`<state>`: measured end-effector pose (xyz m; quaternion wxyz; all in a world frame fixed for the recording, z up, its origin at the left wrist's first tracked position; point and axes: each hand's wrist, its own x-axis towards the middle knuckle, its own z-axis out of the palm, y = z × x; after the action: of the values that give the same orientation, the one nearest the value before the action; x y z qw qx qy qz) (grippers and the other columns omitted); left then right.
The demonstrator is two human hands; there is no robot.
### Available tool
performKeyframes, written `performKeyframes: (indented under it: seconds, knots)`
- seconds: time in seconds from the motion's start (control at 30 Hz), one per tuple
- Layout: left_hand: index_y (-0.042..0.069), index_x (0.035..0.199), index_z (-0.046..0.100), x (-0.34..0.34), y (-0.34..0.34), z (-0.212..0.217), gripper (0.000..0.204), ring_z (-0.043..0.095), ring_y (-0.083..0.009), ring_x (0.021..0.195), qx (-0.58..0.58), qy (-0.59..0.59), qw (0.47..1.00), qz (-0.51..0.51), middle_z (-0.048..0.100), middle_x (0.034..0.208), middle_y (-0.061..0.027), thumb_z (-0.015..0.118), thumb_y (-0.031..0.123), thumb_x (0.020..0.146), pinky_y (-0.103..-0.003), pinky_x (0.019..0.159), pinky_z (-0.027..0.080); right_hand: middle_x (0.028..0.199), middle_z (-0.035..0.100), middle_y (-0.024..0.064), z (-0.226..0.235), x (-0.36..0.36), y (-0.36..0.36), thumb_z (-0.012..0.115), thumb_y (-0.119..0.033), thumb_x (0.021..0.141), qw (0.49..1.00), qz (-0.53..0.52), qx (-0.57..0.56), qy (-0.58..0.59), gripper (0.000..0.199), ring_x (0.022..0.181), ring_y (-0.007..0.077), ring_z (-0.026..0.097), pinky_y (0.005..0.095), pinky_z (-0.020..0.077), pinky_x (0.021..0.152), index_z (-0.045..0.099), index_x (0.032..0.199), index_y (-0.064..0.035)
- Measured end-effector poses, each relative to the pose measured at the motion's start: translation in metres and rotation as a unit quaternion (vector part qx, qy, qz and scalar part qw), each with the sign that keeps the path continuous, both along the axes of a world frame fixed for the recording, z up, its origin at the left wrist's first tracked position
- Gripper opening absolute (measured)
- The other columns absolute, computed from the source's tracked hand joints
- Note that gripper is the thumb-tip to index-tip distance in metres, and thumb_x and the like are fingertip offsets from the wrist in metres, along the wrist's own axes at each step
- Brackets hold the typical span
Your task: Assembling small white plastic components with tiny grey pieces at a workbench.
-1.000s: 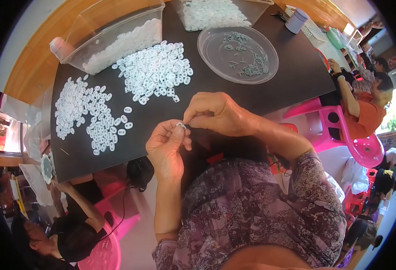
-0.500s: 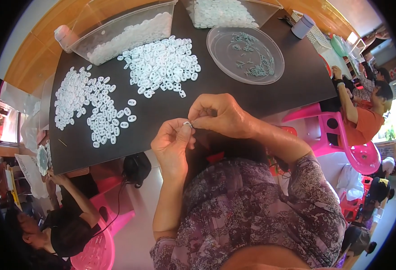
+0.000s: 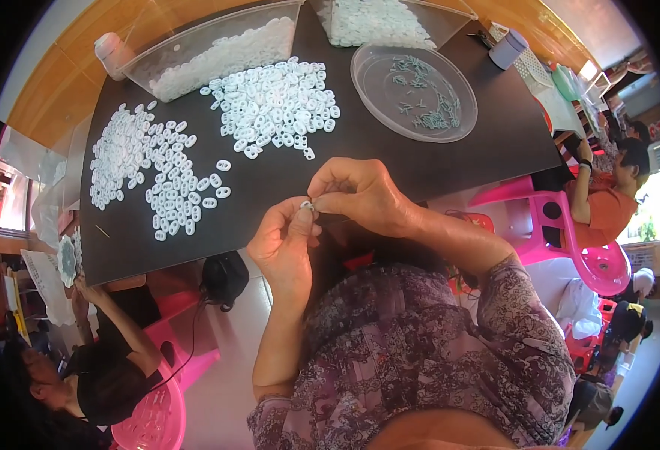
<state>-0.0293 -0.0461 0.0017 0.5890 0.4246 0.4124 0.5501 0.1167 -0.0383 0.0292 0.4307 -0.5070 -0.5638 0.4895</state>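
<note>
Just off the table's near edge, my left hand (image 3: 285,240) pinches a small white plastic piece (image 3: 307,204) between thumb and forefinger. My right hand (image 3: 364,195) meets it from the right, its thumb and finger pressed together at the piece; whatever they hold is too small to make out. Beyond my hands lies a heap of white oval two-holed pieces (image 3: 277,105). More of these pieces form another heap (image 3: 124,154) farther left, with a few loose ones near it. A round clear lid (image 3: 375,112) at the right carries small grey-green pins (image 3: 439,112).
Two clear bins, a left one (image 3: 146,71) and a right one (image 3: 450,19), hold white pieces along the dark table's (image 3: 270,187) back. A pink bottle (image 3: 111,56) and a grey-lidded jar (image 3: 508,51) stand at the corners. People sit on pink chairs (image 3: 540,217) at both sides.
My head view has shifted slightly, moving the table's things a little in the picture. Both hands stay together at the white piece, with only slight finger movement.
</note>
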Motion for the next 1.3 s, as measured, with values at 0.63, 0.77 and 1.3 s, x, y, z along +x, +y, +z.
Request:
performKeyframes:
  seconds: [0.63,0.77,1.3]
  knots:
    - [-0.006,0.088,0.061,-0.007,0.002,-0.005,0.009,0.052,-0.0100,0.054,-0.034,-0.048,0.998,0.007,0.060,0.071,-0.0064,0.060,0.003,0.085,-0.022,0.045,0.042,0.081,0.061,0.0027,-0.003,-0.011,-0.003,0.060,-0.005,0.082,0.998,0.001,0.016,-0.065,0.009,0.077,0.0063,0.056,0.0218,0.0468,0.070,0.060,0.090,0.0009]
    - [-0.006,0.088,0.061,-0.004,-0.002,-0.004,0.009,0.052,-0.0094,0.054,-0.029,-0.044,0.998,0.018,0.059,0.070,-0.0055,0.060,0.003,0.085,-0.021,0.046,0.041,0.079,0.059,0.0036,-0.009,-0.013,-0.004,0.059,-0.005,0.081,0.991,-0.010,0.073,-0.114,0.007,0.075,0.0078,0.056,0.0234,0.0459,0.067,0.059,0.085,0.0007]
    - [-0.004,0.090,0.061,-0.005,0.001,-0.016,0.009,0.054,-0.0087,0.057,-0.025,-0.099,0.994,0.037,0.061,0.073,-0.0061,0.060,0.004,0.086,-0.020,0.049,0.043,0.075,0.054,0.0115,-0.024,-0.020,0.004,0.056,-0.008,0.079,0.962,-0.028,0.204,-0.179,0.008,0.072,0.0272,0.054,0.0347,0.0432,0.062,0.060,0.080,-0.0013]
